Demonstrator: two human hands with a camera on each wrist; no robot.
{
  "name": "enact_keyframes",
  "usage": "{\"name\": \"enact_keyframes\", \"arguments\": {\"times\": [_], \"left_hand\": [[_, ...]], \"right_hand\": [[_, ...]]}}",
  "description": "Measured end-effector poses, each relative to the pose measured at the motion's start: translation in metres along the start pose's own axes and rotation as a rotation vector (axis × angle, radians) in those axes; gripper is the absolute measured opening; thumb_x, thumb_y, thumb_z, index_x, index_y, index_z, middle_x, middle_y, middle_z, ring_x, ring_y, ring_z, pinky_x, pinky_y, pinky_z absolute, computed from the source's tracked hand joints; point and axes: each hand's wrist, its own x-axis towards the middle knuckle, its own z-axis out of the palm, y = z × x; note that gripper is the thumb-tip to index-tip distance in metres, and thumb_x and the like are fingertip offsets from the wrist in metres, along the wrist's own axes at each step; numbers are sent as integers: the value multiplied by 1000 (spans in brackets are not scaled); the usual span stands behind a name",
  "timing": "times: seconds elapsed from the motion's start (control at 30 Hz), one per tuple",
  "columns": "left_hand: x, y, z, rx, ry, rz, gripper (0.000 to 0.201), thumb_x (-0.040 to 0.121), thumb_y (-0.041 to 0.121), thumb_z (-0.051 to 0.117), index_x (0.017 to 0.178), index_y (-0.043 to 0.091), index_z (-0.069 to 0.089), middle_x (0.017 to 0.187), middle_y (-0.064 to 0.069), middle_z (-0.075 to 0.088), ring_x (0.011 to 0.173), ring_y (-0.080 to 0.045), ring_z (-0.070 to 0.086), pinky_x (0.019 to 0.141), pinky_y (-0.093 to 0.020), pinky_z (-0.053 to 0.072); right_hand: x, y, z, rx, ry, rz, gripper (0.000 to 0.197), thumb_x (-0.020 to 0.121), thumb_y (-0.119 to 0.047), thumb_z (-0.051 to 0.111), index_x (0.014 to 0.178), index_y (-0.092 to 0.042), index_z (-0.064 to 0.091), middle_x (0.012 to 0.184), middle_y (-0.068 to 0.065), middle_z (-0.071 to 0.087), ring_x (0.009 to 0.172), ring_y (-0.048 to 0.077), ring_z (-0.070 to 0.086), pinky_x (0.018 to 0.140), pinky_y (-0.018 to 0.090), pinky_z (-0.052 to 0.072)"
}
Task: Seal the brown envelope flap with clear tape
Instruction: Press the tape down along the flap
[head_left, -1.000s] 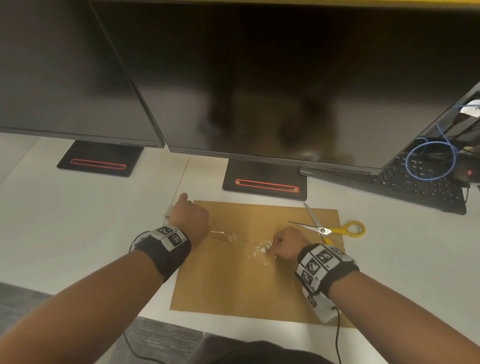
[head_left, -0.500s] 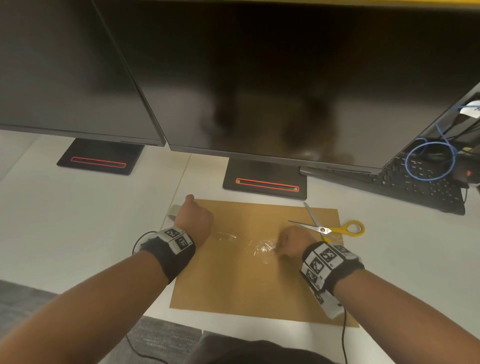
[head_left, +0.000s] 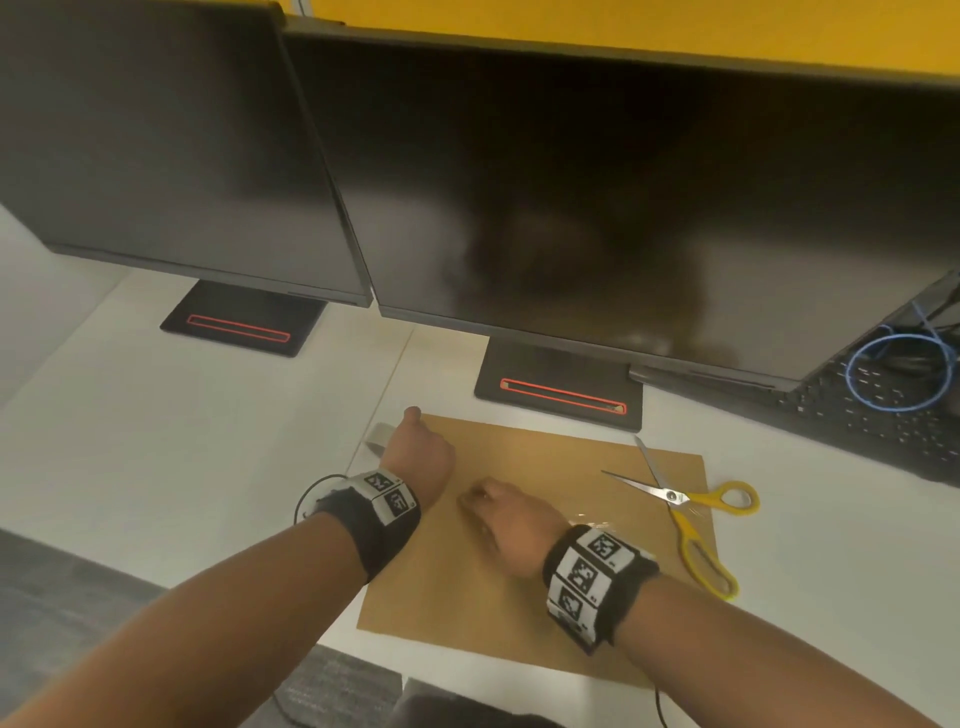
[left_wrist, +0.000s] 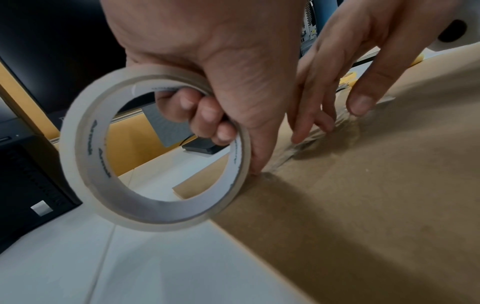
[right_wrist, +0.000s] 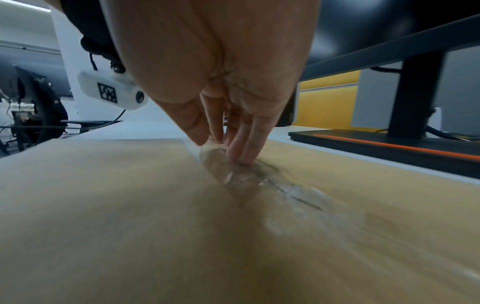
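Observation:
The brown envelope (head_left: 519, 587) lies flat on the white desk. A strip of clear tape (right_wrist: 246, 181) runs across it, wrinkled and shiny. My right hand (head_left: 506, 525) presses this strip down with straight fingertips (right_wrist: 242, 152), thumb beside them. My left hand (head_left: 418, 454) rests at the envelope's far left corner and grips the tape roll (left_wrist: 155, 152), fingers curled through its core. The roll (head_left: 376, 436) stands on edge, partly over the desk. In the left wrist view the right hand (left_wrist: 350, 72) is close beside the left, fingers down on the envelope (left_wrist: 363, 205).
Yellow-handled scissors (head_left: 691, 514) lie open on the envelope's right edge. Two dark monitors (head_left: 571, 208) overhang the desk on black bases (head_left: 558, 389). A keyboard (head_left: 857, 415) and a blue cable coil (head_left: 898, 374) sit at the far right. The desk's front edge lies just below the envelope.
My right hand has slid left along the tape strip, close to the left hand. The left hand keeps hold of the roll at the same corner.

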Motion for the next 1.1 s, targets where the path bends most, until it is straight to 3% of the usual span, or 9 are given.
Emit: {"name": "enact_keyframes", "arguments": {"times": [0.07, 0.17, 0.3, 0.4, 0.5, 0.63, 0.8, 0.93, 1.1], "left_hand": [[0, 0, 1, 7, 9, 9, 21, 92, 13, 47, 74, 20, 54, 57, 4, 43, 75, -16, 58, 101, -36, 30], [-1, -2, 3, 10, -2, 5, 19, 92, 14, 48, 76, 21, 57, 60, 4, 46, 83, -16, 60, 100, -37, 29], [-3, -9, 6, -80, 49, -40, 21, 96, 29, 44, 90, 20, 62, 84, 3, 66, 93, -19, 61, 104, -38, 27], [-8, -20, 5, -250, 83, -67, 42, 95, 47, 35, 102, 16, 62, 100, -3, 69, 95, -22, 61, 98, -38, 33], [-13, -42, 4, -506, 60, -78, 46, 93, 52, 37, 95, 13, 63, 97, -4, 67, 89, -22, 62, 81, -32, 44], [-7, -68, 14, -652, -3, -35, 43, 92, 57, 47, 68, 21, 50, 81, -1, 55, 78, -18, 52, 71, -29, 39], [4, -65, 21, -492, 72, 8, 45, 87, 62, 48, 80, 21, 64, 87, 1, 67, 79, -18, 58, 76, -27, 38], [3, -79, 20, -369, 44, -43, 41, 87, 55, 50, 68, 20, 56, 67, 4, 54, 72, -19, 56, 73, -29, 42], [1, -76, 28, -247, 30, -26, 47, 89, 63, 44, 71, 21, 56, 67, 6, 53, 72, -17, 53, 83, -31, 33]], "right_hand": [[3, -6, -2, -22, -7, 7, 58, 92, -10, 44, 147, -18, 27, 145, 6, 31, 124, 28, 41, 98, 38, 44], [8, -10, -7, -72, -39, 13, 61, 91, -7, 42, 148, -18, 24, 146, 7, 30, 124, 30, 40, 98, 40, 43], [14, -13, -11, -93, -69, 17, 62, 89, -5, 43, 147, -18, 25, 146, 6, 29, 120, 30, 41, 97, 40, 44], [17, -13, -9, -96, -48, 31, 64, 88, -3, 42, 148, -19, 23, 145, 4, 29, 120, 28, 42, 96, 39, 44], [18, -13, -4, -87, -3, 34, 64, 88, -3, 41, 147, -20, 23, 146, 4, 29, 121, 28, 41, 97, 39, 43], [17, -13, 0, -97, 24, 25, 60, 90, -5, 36, 146, -19, 24, 148, 6, 28, 123, 29, 39, 98, 41, 42], [16, -17, -2, -111, 22, 47, 58, 91, -4, 33, 146, -21, 24, 146, 7, 28, 123, 29, 38, 97, 41, 41], [18, -20, -3, -111, 5, 58, 57, 92, -5, 32, 146, -23, 25, 147, 7, 26, 125, 29, 37, 100, 41, 41], [21, -21, -6, -115, -28, 78, 65, 88, -2, 40, 146, -25, 22, 146, 6, 26, 123, 28, 38, 95, 39, 44]]}}
